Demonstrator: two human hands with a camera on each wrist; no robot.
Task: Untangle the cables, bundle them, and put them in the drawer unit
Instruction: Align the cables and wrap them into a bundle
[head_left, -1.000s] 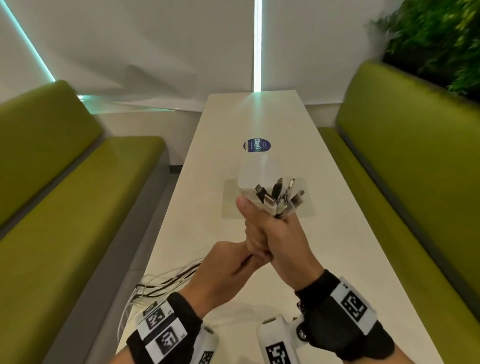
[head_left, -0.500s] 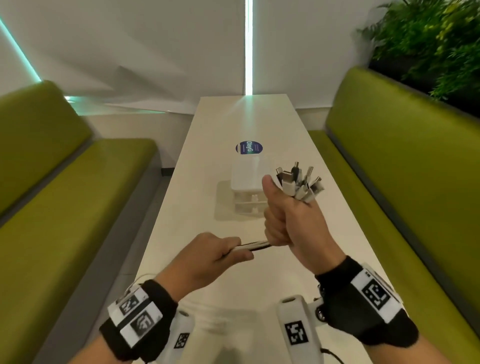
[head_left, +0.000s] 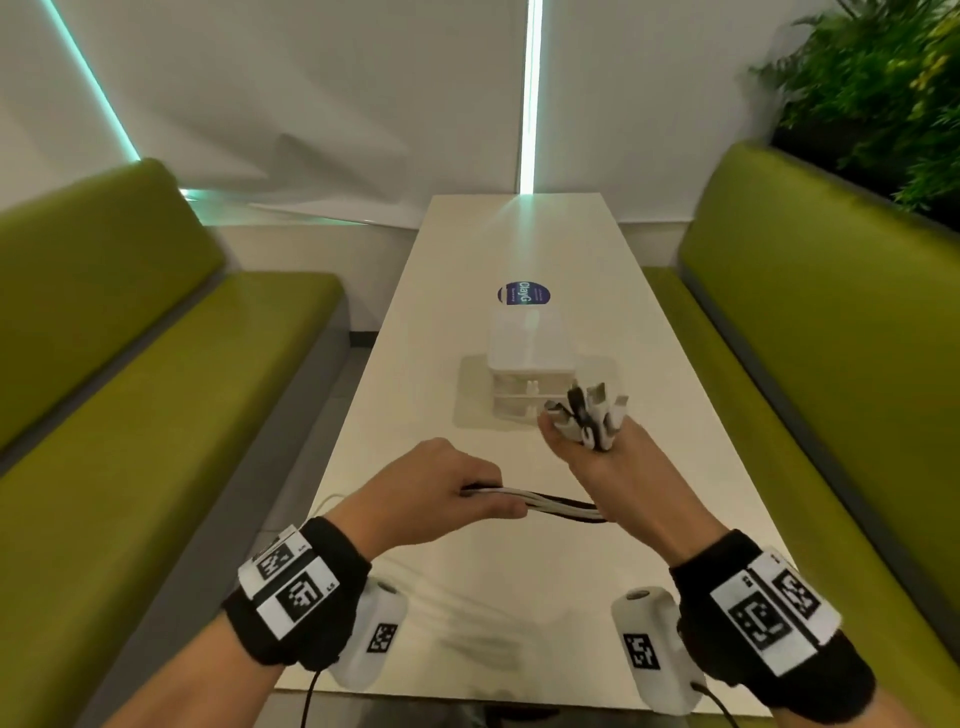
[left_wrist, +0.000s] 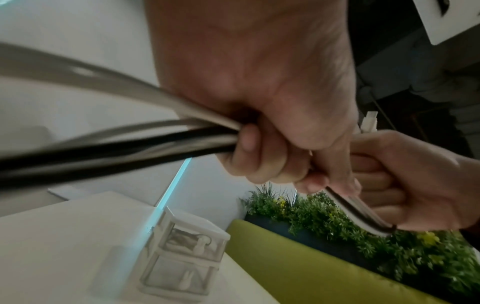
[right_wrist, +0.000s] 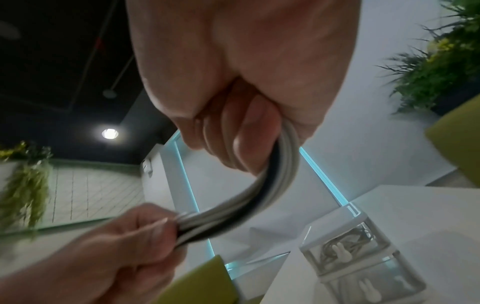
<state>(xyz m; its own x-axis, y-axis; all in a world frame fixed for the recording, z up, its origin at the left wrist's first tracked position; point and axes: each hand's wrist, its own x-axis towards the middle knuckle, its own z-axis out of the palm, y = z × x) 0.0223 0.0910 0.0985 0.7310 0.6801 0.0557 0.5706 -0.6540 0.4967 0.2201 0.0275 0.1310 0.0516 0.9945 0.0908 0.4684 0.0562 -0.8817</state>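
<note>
A bundle of white and black cables (head_left: 550, 506) stretches between my two hands above the white table (head_left: 395, 415). My right hand (head_left: 613, 467) grips the bundle near its end, and several plugs (head_left: 587, 410) stick up past the thumb. My left hand (head_left: 441, 493) holds the same cables (left_wrist: 116, 142) a short way to the left, fingers curled round them; in the right wrist view the cables (right_wrist: 246, 201) arc between the two fists. The small clear drawer unit (head_left: 530, 364) stands just beyond the right hand, its two drawers shut, the upper one (right_wrist: 345, 248) holding cables.
A round blue sticker (head_left: 523, 294) lies on the table behind the drawer unit. Green benches (head_left: 156, 415) (head_left: 831, 364) flank the table on both sides, with plants (head_left: 872, 93) behind the right one. Loose cable (head_left: 327, 501) trails off the table's left edge.
The hands have drawn apart: the left slid left along the bundle, exposing a length of cable between the fists. The right hand moved right and a little forward with the plugs.
</note>
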